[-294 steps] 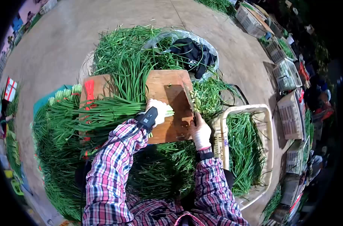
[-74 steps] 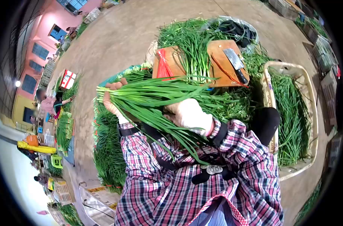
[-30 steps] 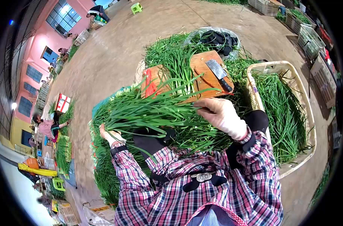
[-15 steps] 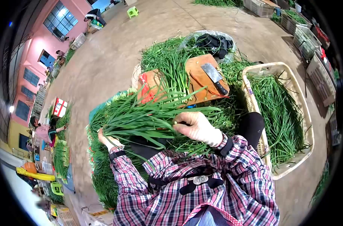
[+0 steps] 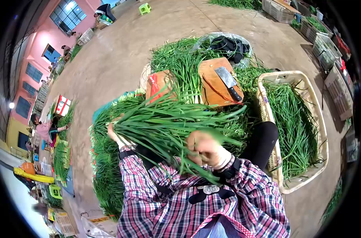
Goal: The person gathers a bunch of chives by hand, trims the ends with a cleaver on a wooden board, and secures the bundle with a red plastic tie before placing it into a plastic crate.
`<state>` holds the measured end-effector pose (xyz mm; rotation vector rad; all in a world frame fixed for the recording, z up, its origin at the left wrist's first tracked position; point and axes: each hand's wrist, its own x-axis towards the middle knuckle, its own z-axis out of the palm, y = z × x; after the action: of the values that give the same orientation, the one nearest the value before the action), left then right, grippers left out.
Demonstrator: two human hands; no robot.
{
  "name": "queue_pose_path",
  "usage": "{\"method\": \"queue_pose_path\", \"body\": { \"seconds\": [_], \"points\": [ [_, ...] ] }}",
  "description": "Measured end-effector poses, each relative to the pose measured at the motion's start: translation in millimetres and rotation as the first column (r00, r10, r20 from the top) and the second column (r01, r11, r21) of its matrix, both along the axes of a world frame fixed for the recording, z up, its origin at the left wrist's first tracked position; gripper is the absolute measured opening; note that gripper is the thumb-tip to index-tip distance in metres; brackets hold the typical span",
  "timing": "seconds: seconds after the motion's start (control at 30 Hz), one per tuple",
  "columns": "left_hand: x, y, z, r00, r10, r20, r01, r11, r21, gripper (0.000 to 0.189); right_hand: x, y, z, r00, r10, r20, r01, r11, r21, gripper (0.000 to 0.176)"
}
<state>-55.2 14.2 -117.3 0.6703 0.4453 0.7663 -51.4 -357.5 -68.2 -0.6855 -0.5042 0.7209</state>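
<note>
A long bunch of garlic chives [image 5: 156, 119] lies across my lap, its flat green leaves fanning to the right. My left hand [image 5: 116, 133] is closed round the bunch near its left end, and leaves cover part of its fingers. My right hand [image 5: 206, 150], partly smeared by motion, is at the leafy right side with its fingers curled; what they hold, if anything, cannot be made out. Ahead of my hands, a cleaver [image 5: 227, 79] rests on a wooden board [image 5: 215, 87]. Red ties [image 5: 154, 87] lie on a smaller board [image 5: 166, 81].
A cream plastic crate [image 5: 325, 146] with loose greens stands to my right. Stacked chives [image 5: 107, 170] lie along my left side. Beyond the boards is a plastic bag [image 5: 248, 43] with dark cloth. Other people work at the far left, and more crates [image 5: 337, 89] line the right.
My right hand has moved slightly down and toward me, and the leaves beside it have shifted. The bunch is spread more widely to the right. My left hand keeps its hold.
</note>
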Motion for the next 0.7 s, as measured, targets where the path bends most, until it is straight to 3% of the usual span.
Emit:
{"method": "queue_pose_path", "body": {
  "seconds": [0.07,0.1,0.17,0.2,0.23,0.3,0.37,0.43,0.5,0.53,0.57,0.63,0.7],
  "points": [
    [8,-10,8,0.997,-0.004,0.071,0.007,0.999,-0.038,0.032,-8,-3,-5,0.937,0.309,-0.161,-0.288,0.947,0.141,0.02],
    [12,-8,8,0.996,0.001,0.092,0.005,0.998,-0.063,0.03,-13,-6,-3,0.96,0.264,-0.097,-0.264,0.964,0.018,0.026],
    [15,-4,5,0.977,-0.097,0.189,0.115,0.99,-0.084,0.026,-15,-8,-21,0.889,0.406,-0.21,-0.378,0.912,0.158,0.031],
    [18,-4,5,0.986,-0.071,0.148,0.072,0.997,-0.003,0.023,-12,-20,-4,0.912,0.377,-0.158,-0.38,0.925,0.016,0.029],
    [20,-3,4,0.987,-0.069,0.146,0.073,0.997,-0.019,0.024,-14,-25,-7,0.891,0.393,-0.227,-0.402,0.916,0.007,0.019],
    [26,0,1,0.987,-0.066,0.144,0.075,0.996,-0.051,0.024,-6,-46,-13,0.892,0.451,-0.037,-0.428,0.815,-0.39,0.009],
    [26,-11,7,0.986,-0.035,0.165,0.048,0.996,-0.076,0.028,-7,-75,-22,0.797,0.603,0.013,-0.565,0.754,-0.334,0.013],
    [24,4,4,0.987,-0.02,0.157,0.033,0.996,-0.079,0.03,0,-100,-10,0.761,0.598,0.253,-0.529,0.797,-0.293,0.014],
    [18,10,3,0.984,-0.009,0.181,0.014,1.0,-0.026,0.03,-6,-127,16,0.834,0.449,0.321,-0.325,0.87,-0.371,0.019],
    [16,6,7,0.985,0.008,0.171,-0.011,1.0,0.012,0.029,-10,-139,34,0.822,0.322,0.47,-0.096,0.892,-0.442,0.023],
    [14,4,11,0.986,0.022,0.163,-0.03,0.998,0.05,0.028,-15,-152,48,0.873,0.259,0.414,-0.026,0.871,-0.49,0.026],
    [11,8,11,0.989,0.04,0.139,-0.048,0.997,0.055,0.025,-26,-158,67,0.838,0.002,0.545,0.319,0.809,-0.493,0.021],
    [10,5,16,0.993,0.049,0.106,-0.054,0.998,0.044,0.024,-30,-156,70,0.813,-0.221,0.539,0.492,0.756,-0.431,0.019]
  ]
}}
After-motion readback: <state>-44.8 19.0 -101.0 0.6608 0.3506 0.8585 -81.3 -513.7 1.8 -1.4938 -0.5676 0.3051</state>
